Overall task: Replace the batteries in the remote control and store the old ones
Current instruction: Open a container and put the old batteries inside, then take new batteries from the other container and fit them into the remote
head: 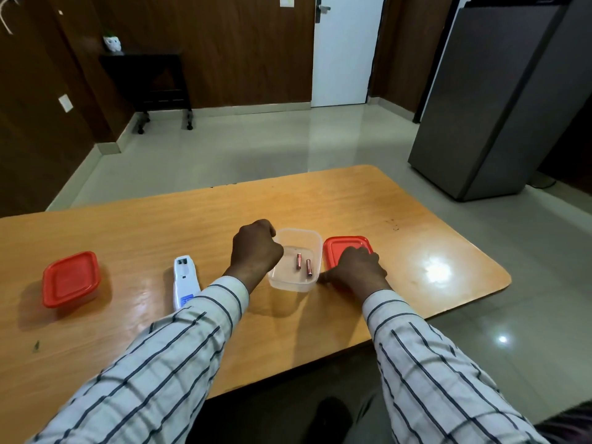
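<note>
Red is what I track first: the loose lid [347,251] sits just right of centre frame, with my right hand [355,270] resting on its near edge, fingers curled down onto it; whether they have actually pinched the rim I cannot tell. My left hand [254,251] is curled against the left wall of the clear container [296,283], steadying it as far as I can judge. Inside lie two batteries [303,265], side by side and slightly apart, their long axes running roughly from near edge to far edge of the picture, the right one tilted a little.

I read the step as closing this container. To do it well I would keep the left hand bracing the tub, lift the lid flat, square its corners over the rim, then press down evenly so the batteries do not jump.

Left of centre, the white remote [184,278] lies on the wooden table [416,225], long axis near-to-far, its open battery bay at the far end. A second red-lidded container [72,278] sits closed at the left of the frame.
</note>
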